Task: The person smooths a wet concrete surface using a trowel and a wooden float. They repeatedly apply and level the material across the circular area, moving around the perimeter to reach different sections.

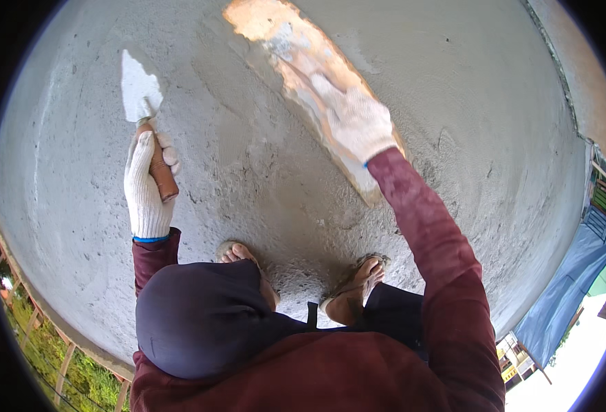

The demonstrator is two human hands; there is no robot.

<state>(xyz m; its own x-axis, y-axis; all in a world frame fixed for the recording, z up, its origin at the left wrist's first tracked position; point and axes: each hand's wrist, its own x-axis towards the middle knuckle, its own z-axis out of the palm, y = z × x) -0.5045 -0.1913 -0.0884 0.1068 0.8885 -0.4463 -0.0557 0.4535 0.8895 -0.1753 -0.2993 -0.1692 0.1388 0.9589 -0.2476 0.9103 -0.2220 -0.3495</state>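
In a white knit glove, my left hand (142,180) is closed round the brown wooden handle of a pointed trowel (139,88). Its pale, cement-coated blade points away from me, at the left. My right hand (363,123), gloved too, grips a long wooden float (255,19) from above, its fingers partly smeared by motion. The float slants from the far middle down toward my right foot and lies on grey wet concrete (213,165). Cement smears cover parts of the wood.
My sandalled left foot (237,255) and right foot (358,288) stand on the concrete. Greenery (76,374) and wooden posts show beyond the slab's left edge. At the right are a brownish wall strip (584,69) and a blue tarp (567,288).
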